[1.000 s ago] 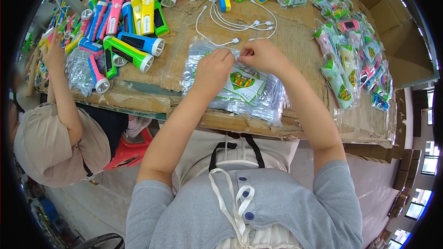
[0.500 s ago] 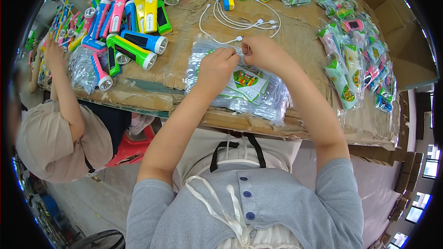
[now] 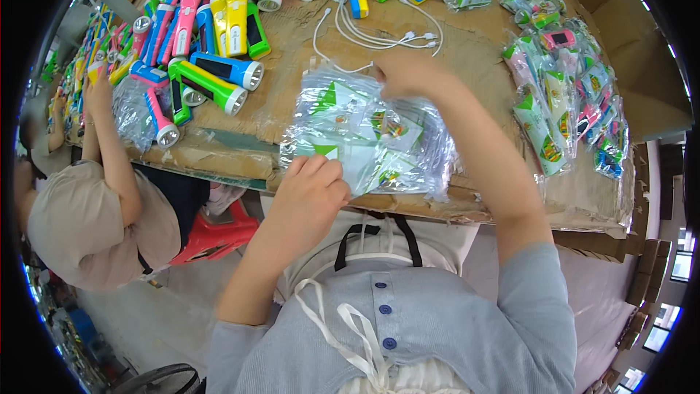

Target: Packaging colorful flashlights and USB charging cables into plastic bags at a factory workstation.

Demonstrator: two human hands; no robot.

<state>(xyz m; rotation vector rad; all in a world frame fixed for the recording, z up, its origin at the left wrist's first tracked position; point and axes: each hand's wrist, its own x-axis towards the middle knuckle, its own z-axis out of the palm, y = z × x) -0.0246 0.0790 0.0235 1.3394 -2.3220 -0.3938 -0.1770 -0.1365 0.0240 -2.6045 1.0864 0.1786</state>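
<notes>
A stack of clear plastic bags (image 3: pixel 430 175) with green and white printed cards lies on the table in front of me. My left hand (image 3: pixel 312 193) is at the near left edge of this stack, fingers curled and pinched on the top plastic bag (image 3: pixel 350 153). At the far edge of the stack is my right hand (image 3: pixel 410 76), bent down with its fingers closed. What its fingertips hold, if anything, is hidden. Just beyond it lie several white charging cables (image 3: pixel 357 33), one end reaching close to my right fingertips.
Colourful flashlights (image 3: pixel 237 18) are heaped at the far left. Bagged flashlights (image 3: pixel 554 95) are piled along the right. Cardboard (image 3: pixel 284 117) covers the table. On my left a co-worker (image 3: pixel 95 211) sits on a red chair (image 3: pixel 219 237), one hand raised to a yellow-topped thing.
My left hand has come away from the right one, down to the stack's near edge, and the top bag now lies spread out. The right hand has stayed at the far edge.
</notes>
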